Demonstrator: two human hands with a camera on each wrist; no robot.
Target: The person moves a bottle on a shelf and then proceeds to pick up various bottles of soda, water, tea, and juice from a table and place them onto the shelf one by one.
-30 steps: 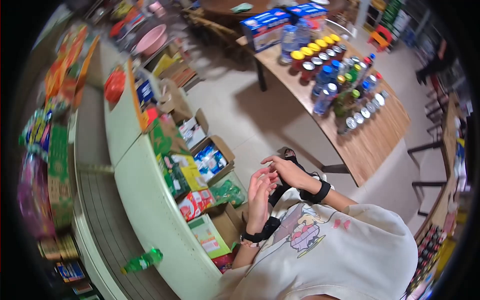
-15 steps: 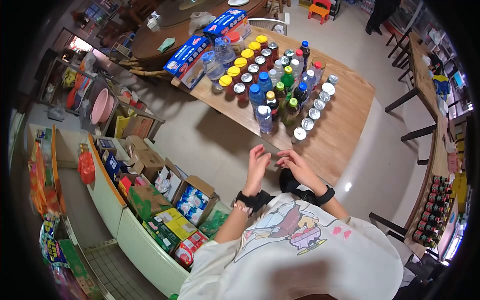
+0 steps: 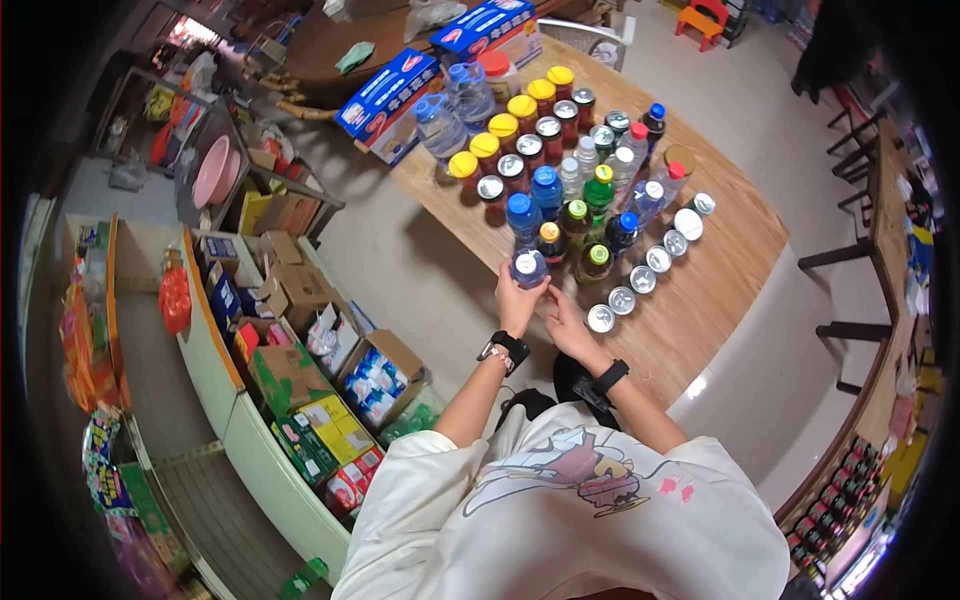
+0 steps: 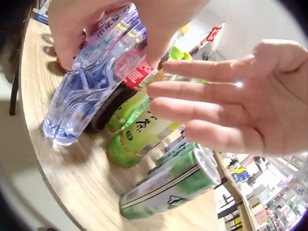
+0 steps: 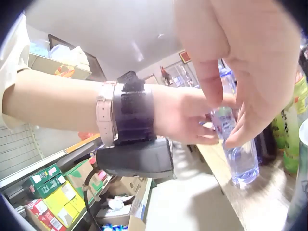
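Observation:
My left hand (image 3: 518, 303) grips a clear water bottle (image 4: 77, 106) around its upper part, fingers and thumb on either side. The bottle is upright at the near-left edge of the wooden table (image 3: 730, 260). Close beside it is my right hand (image 4: 231, 96), fingers straight and nothing in them. Green-labelled tea bottles (image 4: 134, 132), a dark bottle with a red label (image 4: 115, 101) and a green-and-white can (image 4: 168, 185) stand close to the held bottle. In the right wrist view, the right hand partly covers the bottle's top.
Yellow-lidded jars (image 3: 500, 127) and a row of silver-topped cans (image 3: 643, 279) stand on the table. Large water jugs (image 3: 440, 125) and blue boxes (image 3: 390, 100) are at its far left. Cartons (image 3: 330, 430) fill the floor beside a pale shelf unit (image 3: 270, 470) on the left.
The view has swung from the shelves toward the table. My hands, first together and then apart in the air, have reached the table's edge, and the left now grips the water bottle.

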